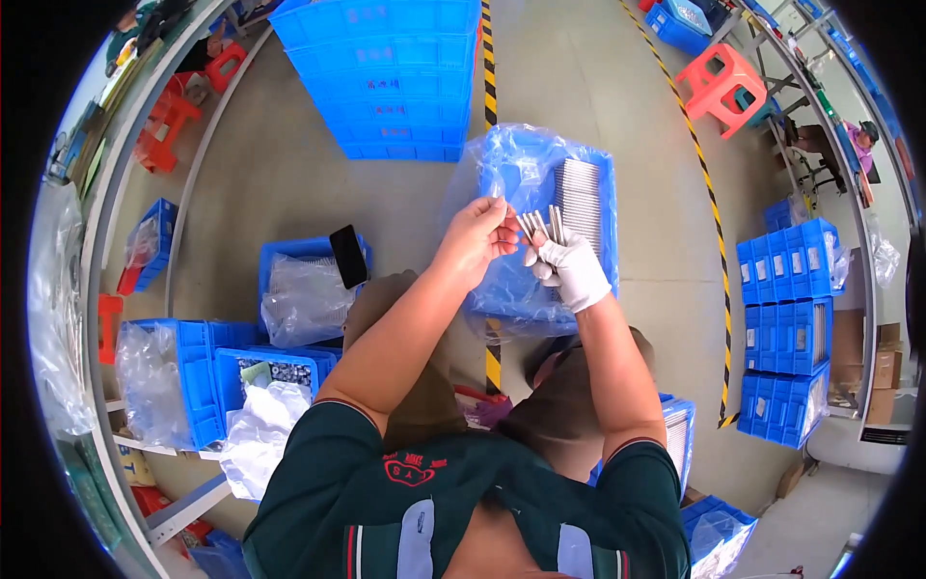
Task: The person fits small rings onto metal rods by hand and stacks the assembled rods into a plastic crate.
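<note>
Over a blue plastic crate (605, 193) lined with clear plastic film (506, 275), both my hands are close together. My right hand (577, 273), in a white glove, grips several slim silvery metal rods (555, 224) that fan upward from its fingers. My bare left hand (476, 236) is closed, thumb and forefinger pinched beside the leftmost rod ends; whatever lies between those fingertips is too small to make out. A tight row of similar metal rods (579, 198) fills the right side of the crate.
A tall stack of blue crates (386, 87) stands ahead. To my left, a black phone (348, 257) lies on a bagged crate (304, 294), near a crate of small metal parts (289, 372). More crates (786, 318) are stacked right, past striped floor tape (709, 183). A red stool (723, 89) stands beyond.
</note>
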Demonstrator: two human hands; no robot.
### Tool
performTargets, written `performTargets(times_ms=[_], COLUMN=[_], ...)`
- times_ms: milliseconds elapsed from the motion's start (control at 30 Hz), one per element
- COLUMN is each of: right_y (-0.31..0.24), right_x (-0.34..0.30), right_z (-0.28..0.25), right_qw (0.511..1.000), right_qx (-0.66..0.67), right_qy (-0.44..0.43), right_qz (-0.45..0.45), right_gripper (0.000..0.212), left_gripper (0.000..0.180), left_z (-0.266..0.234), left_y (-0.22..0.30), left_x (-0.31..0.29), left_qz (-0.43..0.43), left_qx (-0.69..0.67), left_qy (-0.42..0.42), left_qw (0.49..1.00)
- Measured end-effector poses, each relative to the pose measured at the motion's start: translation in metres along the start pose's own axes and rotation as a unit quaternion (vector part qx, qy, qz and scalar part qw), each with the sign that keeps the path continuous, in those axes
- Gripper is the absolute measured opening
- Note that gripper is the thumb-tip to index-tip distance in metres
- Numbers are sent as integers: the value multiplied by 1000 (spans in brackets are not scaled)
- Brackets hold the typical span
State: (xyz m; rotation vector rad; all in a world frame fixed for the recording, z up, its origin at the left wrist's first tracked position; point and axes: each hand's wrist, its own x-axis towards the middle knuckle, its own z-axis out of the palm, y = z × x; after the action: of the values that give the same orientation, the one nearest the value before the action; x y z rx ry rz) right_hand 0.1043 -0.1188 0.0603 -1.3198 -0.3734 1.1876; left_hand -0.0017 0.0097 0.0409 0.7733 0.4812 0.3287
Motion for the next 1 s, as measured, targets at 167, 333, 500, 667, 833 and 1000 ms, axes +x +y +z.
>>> performTargets(times_ms=[167, 333, 500, 667, 833, 1000], right_y=[-4, 0, 5, 0, 0, -2], right_x=[-4, -7, -12, -17, -19, -20], right_z=[7, 2, 0, 0, -7, -2], right_qw=[991, 975, 937, 922, 895, 939], right_qx=[-105, -167, -262, -291, -363, -266], right_qy=[74, 104, 147, 162, 159, 147], right_qz=[-34, -106, -179, -199, -206, -161], right_gripper=[14, 12, 12, 12, 12, 13], left_gripper=[20, 18, 16, 19, 14, 15], left_z=[-1, 1, 5, 5, 7, 7], left_y=[-4, -5, -8, -11, -8, -8], left_x=[-2, -5, -6, -4, -5, -9], left_qz=[3, -8, -41, -24, 48, 18], left_qx=[-20, -22, -34, -15, 172, 142], left_qy=[-21, -43, -44, -54, -20, -23], left_qw=[1000, 999, 998, 998, 984, 989])
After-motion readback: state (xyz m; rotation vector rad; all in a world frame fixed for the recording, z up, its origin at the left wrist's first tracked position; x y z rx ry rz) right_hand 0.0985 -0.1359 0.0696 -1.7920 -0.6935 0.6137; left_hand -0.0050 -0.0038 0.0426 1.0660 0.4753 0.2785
